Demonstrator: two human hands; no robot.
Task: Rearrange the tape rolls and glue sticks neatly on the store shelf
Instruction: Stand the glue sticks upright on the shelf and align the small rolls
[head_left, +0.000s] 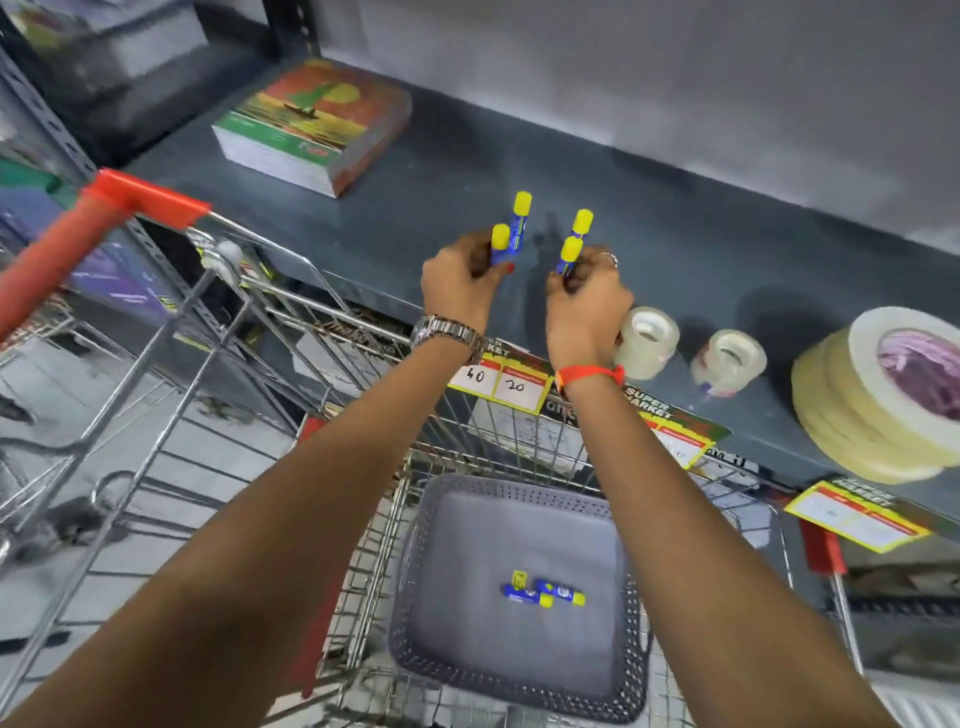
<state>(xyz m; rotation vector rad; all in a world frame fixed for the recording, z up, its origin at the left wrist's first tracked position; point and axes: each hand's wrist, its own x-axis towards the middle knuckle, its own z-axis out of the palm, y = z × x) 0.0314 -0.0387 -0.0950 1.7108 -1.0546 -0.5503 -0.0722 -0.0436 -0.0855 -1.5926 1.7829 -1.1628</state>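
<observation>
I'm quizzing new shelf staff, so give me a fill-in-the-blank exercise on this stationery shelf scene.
1. Each hand, left hand and right hand, holds ____ glue sticks.
2. The glue sticks' caps are ____.
3. The loose glue sticks lie in a grey ____ inside the trolley.
4. The clear tape rolls stand on the ____.

Missing words: two; yellow; basket; shelf

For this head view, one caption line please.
Both hands, left hand and right hand, hold glue sticks over the shelf.
</observation>
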